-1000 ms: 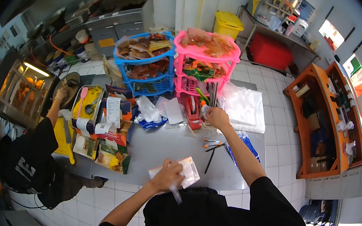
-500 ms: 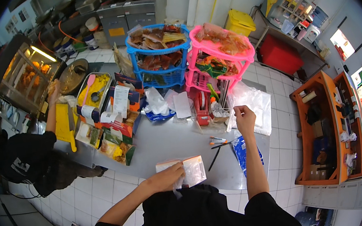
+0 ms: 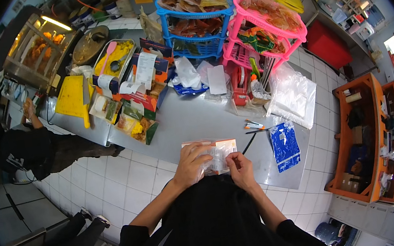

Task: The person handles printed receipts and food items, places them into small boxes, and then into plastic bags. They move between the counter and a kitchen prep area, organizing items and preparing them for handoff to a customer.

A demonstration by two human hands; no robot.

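Note:
A small white-and-orange box with crinkled clear plastic over its top is at the table's near edge, close to my body. My left hand lies over the box's left side, fingers bent and gripping it along with the plastic. At the near right corner of the box, my right hand has thumb and fingers pressed together; whatever they pinch is too small to make out. To the right of the box lie a black stick-like item, an orange-and-white cutter-like tool and a blue plastic packet.
A red tape dispenser and a stack of clear plastic bags stand farther back. Blue and pink tiered baskets rise behind them. Left are open food boxes, a knife on a yellow board, and another person.
My right hand has come from beside the plastic bags down to the box's right corner. My left hand has shifted on the box. The whole view has tilted, moving the scene rightward and up.

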